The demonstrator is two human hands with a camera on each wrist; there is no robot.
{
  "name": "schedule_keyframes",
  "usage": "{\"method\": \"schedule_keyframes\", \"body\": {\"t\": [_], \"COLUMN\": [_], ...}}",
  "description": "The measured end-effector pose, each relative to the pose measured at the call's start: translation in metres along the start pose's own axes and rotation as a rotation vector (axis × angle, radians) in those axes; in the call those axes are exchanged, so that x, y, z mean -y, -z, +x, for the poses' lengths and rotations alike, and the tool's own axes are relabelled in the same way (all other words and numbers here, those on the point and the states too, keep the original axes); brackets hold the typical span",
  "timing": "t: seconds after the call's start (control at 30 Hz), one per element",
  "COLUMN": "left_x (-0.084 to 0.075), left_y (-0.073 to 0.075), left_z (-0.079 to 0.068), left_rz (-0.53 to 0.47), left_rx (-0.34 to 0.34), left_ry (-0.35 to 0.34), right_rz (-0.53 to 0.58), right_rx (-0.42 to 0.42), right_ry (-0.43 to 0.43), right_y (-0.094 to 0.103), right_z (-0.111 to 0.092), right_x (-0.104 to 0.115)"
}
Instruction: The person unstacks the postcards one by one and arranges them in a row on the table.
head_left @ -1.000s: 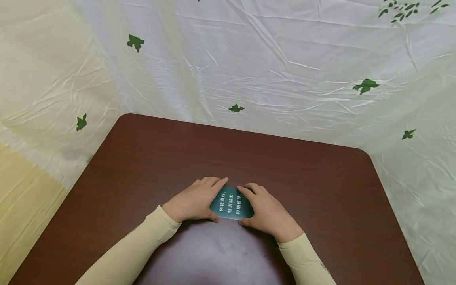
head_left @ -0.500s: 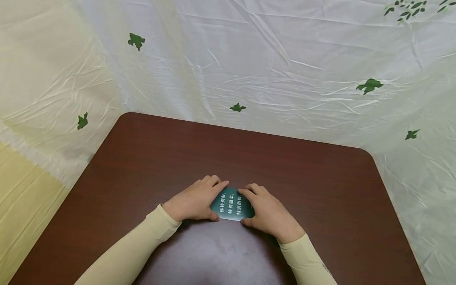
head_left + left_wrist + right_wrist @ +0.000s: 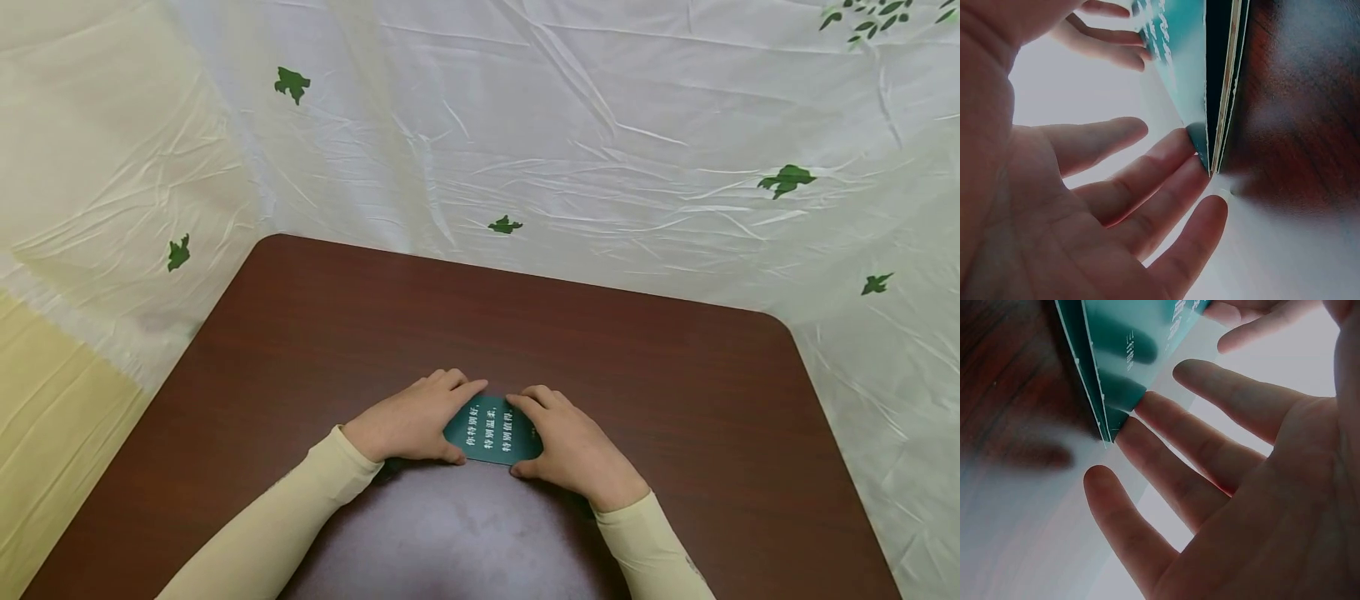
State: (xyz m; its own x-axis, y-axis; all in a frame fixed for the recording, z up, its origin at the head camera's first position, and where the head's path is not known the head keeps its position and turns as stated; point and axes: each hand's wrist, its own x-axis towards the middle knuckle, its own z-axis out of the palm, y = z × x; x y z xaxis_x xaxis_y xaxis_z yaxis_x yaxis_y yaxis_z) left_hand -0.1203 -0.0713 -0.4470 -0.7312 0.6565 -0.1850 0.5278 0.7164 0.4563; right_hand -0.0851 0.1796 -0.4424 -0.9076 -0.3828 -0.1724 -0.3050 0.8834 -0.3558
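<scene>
A green card (image 3: 491,433) printed with white characters lies low over the table between both hands. In the left wrist view, more thin layers (image 3: 1232,75) show under its top face, with a dark gap between. My left hand (image 3: 420,421) holds its left end, thumb at the near edge and index finger toward the far edge. Opposite it, my right hand (image 3: 566,442) holds the right end in the same way. Both wrist views show fairly straight fingers, some fingertips touching the card's edge. The hands cover both ends of the card in the head view.
The dark brown wooden table (image 3: 360,308) has rounded far corners. White cloth (image 3: 600,100) with green leaf prints hangs behind and beside it, with a yellow part (image 3: 60,425) at left. Bright glare (image 3: 457,533) lies on the tabletop nearest the body.
The whole head view has shifted slightly, so table and hands appear a little further right. The glare along the card's near edge has faded. Both hands keep their hold.
</scene>
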Motion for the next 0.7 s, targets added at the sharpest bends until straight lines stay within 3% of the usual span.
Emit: {"method": "schedule_keyframes", "body": {"t": [0.27,0.7], "left_x": [0.0,0.012], "left_y": [0.0,0.01], "left_z": [0.0,-0.004], "left_rz": [-0.008,-0.014], "left_rx": [-0.01,-0.044], "left_ry": [-0.019,-0.013], "right_rz": [-0.005,0.027], "right_rx": [-0.004,-0.093], "right_ry": [0.009,0.082], "right_y": [0.001,0.0], "right_z": [0.0,0.009], "right_x": [-0.002,0.003]}}
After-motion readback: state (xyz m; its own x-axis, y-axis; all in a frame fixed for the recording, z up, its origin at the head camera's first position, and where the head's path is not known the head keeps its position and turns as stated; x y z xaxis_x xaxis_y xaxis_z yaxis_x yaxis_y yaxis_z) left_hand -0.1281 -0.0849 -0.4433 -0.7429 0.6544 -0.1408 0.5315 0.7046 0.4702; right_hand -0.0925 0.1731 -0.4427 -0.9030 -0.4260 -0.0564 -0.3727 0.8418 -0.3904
